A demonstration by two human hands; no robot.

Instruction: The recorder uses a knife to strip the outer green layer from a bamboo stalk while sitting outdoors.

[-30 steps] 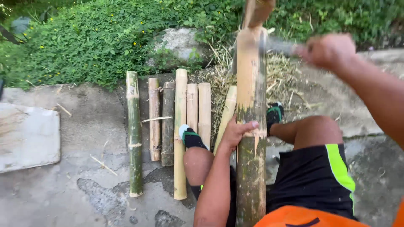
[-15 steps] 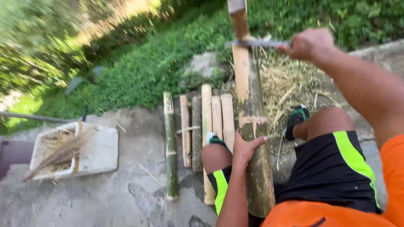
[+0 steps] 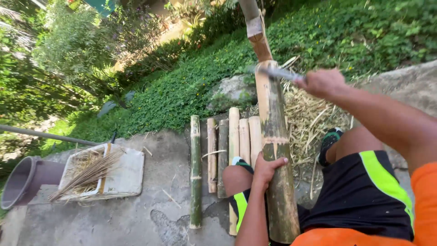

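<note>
I record the left hand point(image 3: 266, 169) at lower centre of the frame, its grip wrapped around the upright bamboo pole point(image 3: 276, 150), fingers closed against the trunk just below a node ring. The right hand point(image 3: 321, 83), right of centre and higher, has its grip closed on the handle of a blade point(image 3: 273, 72); the blade lies across the pole's top end, under a wooden stick point(image 3: 256, 31) that rises out of the frame top. The blade is blurred, so I cannot tell whether it touches the pole. The pole stands between the person's knees, slightly tilted.

Left of the pole, several cut bamboo lengths point(image 3: 223, 150) lie side by side on the concrete ground point(image 3: 136, 218). Dry straw-like shavings point(image 3: 309, 118) are heaped behind the pole.

Containers: a shallow white tray point(image 3: 129, 175) at lower left holds a bundle of thin dry slivers point(image 3: 86, 175). Beside it, at the far left edge, a dark round bucket point(image 3: 25, 180) lies tipped on its side; I cannot see anything in it.
</note>
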